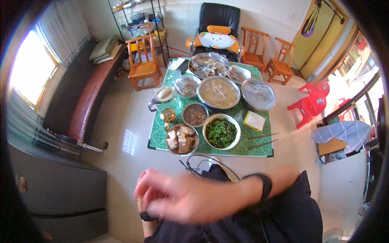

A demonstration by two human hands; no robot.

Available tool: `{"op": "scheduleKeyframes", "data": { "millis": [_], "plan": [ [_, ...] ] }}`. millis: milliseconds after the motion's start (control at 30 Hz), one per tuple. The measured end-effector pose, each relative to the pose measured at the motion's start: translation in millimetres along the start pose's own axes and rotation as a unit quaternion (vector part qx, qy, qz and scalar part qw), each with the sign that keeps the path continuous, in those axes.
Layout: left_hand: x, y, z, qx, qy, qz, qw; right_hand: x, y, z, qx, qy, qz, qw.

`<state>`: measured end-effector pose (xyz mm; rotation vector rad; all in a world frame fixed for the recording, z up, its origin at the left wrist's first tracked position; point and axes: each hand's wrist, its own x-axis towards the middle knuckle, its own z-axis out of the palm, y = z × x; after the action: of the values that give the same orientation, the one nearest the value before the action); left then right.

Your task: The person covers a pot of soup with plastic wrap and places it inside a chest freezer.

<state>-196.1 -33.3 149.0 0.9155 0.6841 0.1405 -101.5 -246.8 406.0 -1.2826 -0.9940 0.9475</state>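
My right hand [182,197], blurred and with a black band on its wrist, reaches across in front of my body to my left wrist, its fingers curled near the black band there. Largely hidden behind it is my left hand [145,174]; whether it holds anything does not show. Beyond both hands stands a low table with a green patterned top [158,133]. On it are a bowl of leafy greens [221,132], a bowl of pale chunks in brown sauce [182,139], a smaller metal bowl of food [195,114], a large soup bowl [218,92] and two chopsticks [263,136].
Film-covered dishes [209,65], a jug [164,93] and a tissue pack [254,121] share the table. Black cables [194,165] lie on the floor by my foot. Wooden chairs [144,68], a black armchair [219,18] and red plastic stools [313,103] stand around.
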Motion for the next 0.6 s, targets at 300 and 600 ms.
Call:
{"op": "scheduleKeyframes", "data": {
  "millis": [300, 600],
  "plan": [
    [-3.6, 8.4, -2.6, 0.009, 0.032, -0.036, 0.999, -180.6, 130.8, -94.9, 0.238, 0.561, 0.079, 0.789],
    [15.6, 5.5, 14.7, 0.054, -0.011, -0.055, 0.997, -226.7, 189.3, -43.8, 0.215, 0.657, 0.121, 0.712]
  ]
}}
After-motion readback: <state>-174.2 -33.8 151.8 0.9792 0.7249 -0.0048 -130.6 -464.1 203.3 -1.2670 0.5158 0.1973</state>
